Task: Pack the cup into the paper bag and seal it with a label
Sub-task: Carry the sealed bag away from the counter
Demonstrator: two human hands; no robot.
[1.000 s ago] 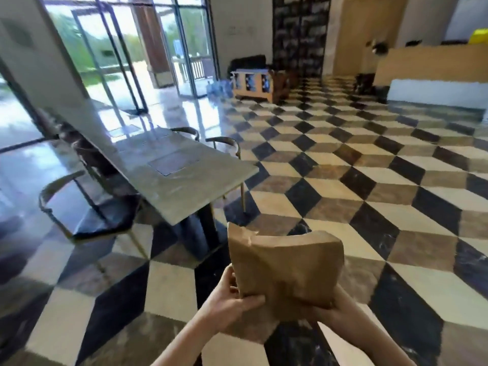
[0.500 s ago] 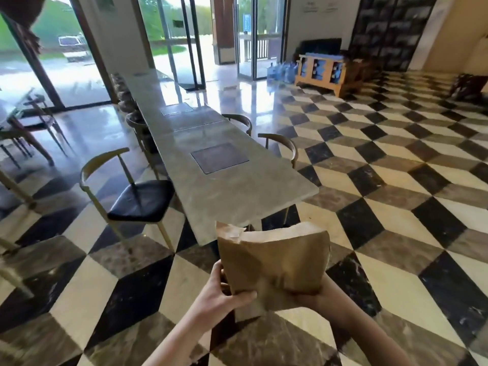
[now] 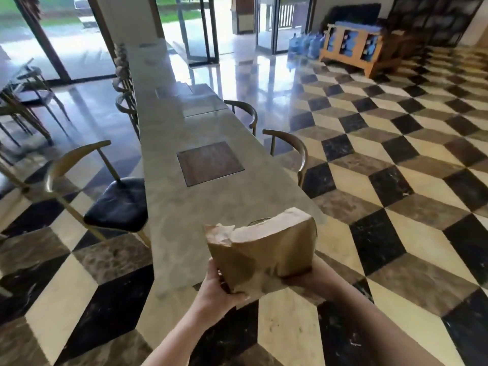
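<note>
Low in the centre of the frame, both hands hold up a brown paper bag (image 3: 266,249) over the near end of a long marble table (image 3: 200,207). The left hand (image 3: 219,289) grips the bag's lower left corner, thumb curled over the crumpled front. The right hand (image 3: 311,278) sits under the lower right side — its fingers are hidden behind the paper, so how they lie I cannot tell. The bag's top is folded over, its left edge torn and ragged; a round rim (image 3: 260,221) peeks just above the fold, possibly the cup, though the contents are otherwise hidden. At the upper right, blue water jugs (image 3: 306,44) stand beside a wooden rack (image 3: 353,46) — more blue shapes fill its openings
</note>
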